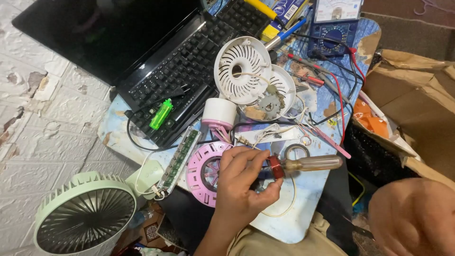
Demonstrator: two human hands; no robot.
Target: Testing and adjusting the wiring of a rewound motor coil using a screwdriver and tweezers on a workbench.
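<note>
My left hand (239,185) reaches in from below and is closed around the red collar of a screwdriver (310,163). Its amber handle sticks out to the right, and the tip is hidden under my fingers. The hand rests beside a pink round fan grille (204,170) on a small white board (308,189). My right hand (412,218) is a blurred shape at the lower right corner, close to the camera, and its fingers cannot be made out.
A white fan grille (241,68), a second white round part (284,85), a white cylinder (219,113) and a green circuit strip (180,159) lie around. Behind are a laptop (189,61), a green lighter (161,114) and a multimeter (334,28) with leads. A mint fan (85,215) stands lower left, a cardboard box (417,95) at right.
</note>
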